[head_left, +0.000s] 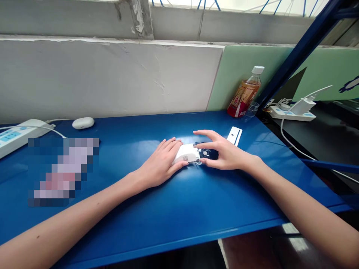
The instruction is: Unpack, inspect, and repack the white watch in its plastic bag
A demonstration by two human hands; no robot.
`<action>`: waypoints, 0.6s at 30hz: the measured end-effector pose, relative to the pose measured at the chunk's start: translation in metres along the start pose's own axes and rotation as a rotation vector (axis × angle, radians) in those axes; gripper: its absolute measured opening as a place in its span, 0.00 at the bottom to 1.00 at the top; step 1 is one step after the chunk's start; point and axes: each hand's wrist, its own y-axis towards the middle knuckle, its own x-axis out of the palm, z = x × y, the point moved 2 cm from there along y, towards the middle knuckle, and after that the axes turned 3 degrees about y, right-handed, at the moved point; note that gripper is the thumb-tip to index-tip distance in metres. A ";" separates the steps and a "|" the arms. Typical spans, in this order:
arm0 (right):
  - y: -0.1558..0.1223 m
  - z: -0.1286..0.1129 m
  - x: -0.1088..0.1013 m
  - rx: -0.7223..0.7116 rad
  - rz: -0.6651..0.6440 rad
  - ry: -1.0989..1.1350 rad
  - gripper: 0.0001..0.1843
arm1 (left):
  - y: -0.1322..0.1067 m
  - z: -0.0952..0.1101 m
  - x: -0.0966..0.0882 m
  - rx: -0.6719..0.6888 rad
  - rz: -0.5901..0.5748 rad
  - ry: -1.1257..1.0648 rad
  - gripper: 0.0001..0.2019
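Note:
A small white box-like device with a printed code on its side lies on the blue table, wrapped in clear plastic. My left hand lies over its left end, fingers flat on top and thumb against its side. My right hand pinches the clear wrapping at the device's right end between thumb and forefinger, other fingers stretched out. A dark part shows under the right hand.
A white strip-shaped part lies just beyond the right hand. A drink bottle stands at the back right by a green panel. White earbud case and power strip sit at the left; another power strip with charger right.

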 end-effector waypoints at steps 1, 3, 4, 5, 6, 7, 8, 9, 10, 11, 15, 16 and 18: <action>0.000 0.001 0.001 -0.004 0.018 0.005 0.19 | 0.000 0.000 0.000 0.008 0.001 -0.010 0.27; 0.001 0.002 0.005 -0.011 0.048 0.021 0.16 | 0.000 0.000 0.000 0.020 0.001 -0.026 0.26; 0.002 0.003 0.006 -0.013 0.053 0.029 0.14 | 0.000 0.000 0.000 0.022 0.000 -0.028 0.26; 0.002 0.003 0.007 -0.014 0.052 0.034 0.13 | 0.000 0.000 0.000 0.021 0.000 -0.027 0.26; 0.002 0.003 0.008 -0.011 0.047 0.033 0.12 | 0.000 -0.001 0.001 0.017 0.000 -0.023 0.27; 0.002 0.003 0.008 -0.007 0.037 0.027 0.12 | 0.000 -0.001 0.001 0.012 0.001 -0.016 0.28; 0.002 0.003 0.007 -0.003 0.027 0.015 0.12 | 0.000 -0.001 0.002 0.007 0.002 -0.009 0.29; 0.002 0.004 0.005 0.001 0.018 0.000 0.12 | 0.000 -0.002 0.002 0.003 0.004 -0.003 0.30; 0.002 0.005 0.003 0.005 0.010 -0.016 0.12 | 0.000 -0.002 0.002 0.000 0.007 0.003 0.31; 0.001 0.006 -0.001 0.010 0.002 -0.028 0.12 | 0.000 -0.002 0.003 -0.004 0.010 0.009 0.31; -0.003 0.014 -0.016 0.050 -0.038 -0.050 0.11 | 0.000 -0.003 0.004 -0.029 0.014 0.035 0.32; -0.004 0.016 -0.019 0.061 -0.047 -0.058 0.11 | -0.001 -0.004 0.004 -0.035 0.013 0.040 0.32; -0.006 0.017 -0.024 0.074 -0.060 -0.086 0.11 | -0.001 -0.004 0.005 -0.044 0.007 0.045 0.33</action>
